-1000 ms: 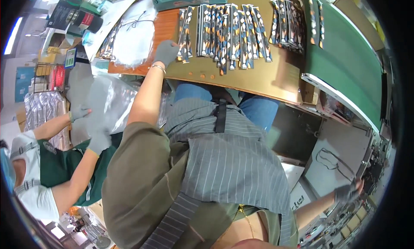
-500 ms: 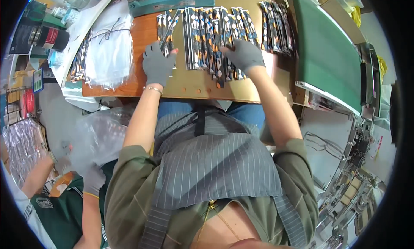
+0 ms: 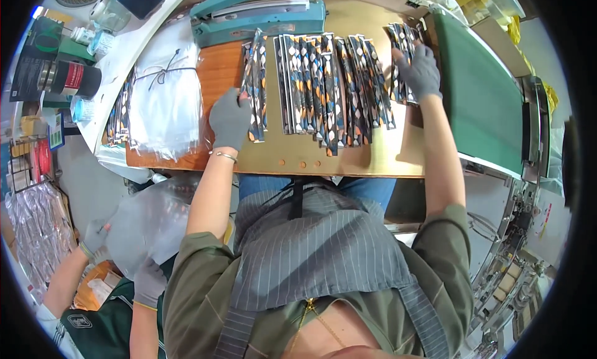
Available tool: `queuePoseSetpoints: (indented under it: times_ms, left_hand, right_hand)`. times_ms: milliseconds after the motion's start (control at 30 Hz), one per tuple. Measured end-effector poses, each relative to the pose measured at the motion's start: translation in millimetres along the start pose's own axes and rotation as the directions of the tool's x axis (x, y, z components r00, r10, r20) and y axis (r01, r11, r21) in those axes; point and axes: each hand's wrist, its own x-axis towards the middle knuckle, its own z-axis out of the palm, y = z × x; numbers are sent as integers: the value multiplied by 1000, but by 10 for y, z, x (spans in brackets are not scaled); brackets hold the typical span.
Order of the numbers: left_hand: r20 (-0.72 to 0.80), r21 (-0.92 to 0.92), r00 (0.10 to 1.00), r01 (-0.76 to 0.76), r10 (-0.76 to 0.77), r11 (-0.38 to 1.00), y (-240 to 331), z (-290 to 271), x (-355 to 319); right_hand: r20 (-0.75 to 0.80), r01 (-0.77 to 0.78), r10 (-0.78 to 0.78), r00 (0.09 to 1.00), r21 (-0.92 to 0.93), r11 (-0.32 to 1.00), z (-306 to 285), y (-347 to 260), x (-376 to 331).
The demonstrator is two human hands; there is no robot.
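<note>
Here, left hand [image 3: 229, 118] gripping patterned sachets [image 3: 255, 79], right hand [image 3: 418, 70] seemingly touching others [image 3: 398, 60].

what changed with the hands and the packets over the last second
The right hand came up from out of view, touched the middle packets, then moved right onto the far-right packet group. The left hand moved to the leftmost packets and grips them. The middle row of packets and the green sealer stayed put.
</note>
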Motion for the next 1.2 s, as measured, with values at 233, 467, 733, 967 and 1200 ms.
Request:
queuePoseSetpoints:
  times_ms: [233,467,733,967,1200]
  left_hand:
    - [95,-271,990,126,-104,954,-189,53,-47]
    - [322,-160,936,-92,140,983,1143,-101,-17]
    - [395,-195,897,-132,201,972,933,358,148]
    - [390,-455,908,46,152,890,569,-7,291]
    - [349,49,937,22,-38,999,245,-199,399]
  right_hand:
    - [93,-319,321,942,-39,947,624,751,371]
    - [215,-489,464,859,81,869,561,469,265]
    - [139,-309,296,945,89,947,562,144,-94]
    - [96,-327,316,944,133,935,574,119,-224]
    - [79,-308,299,951,146,940,598,183,-321]
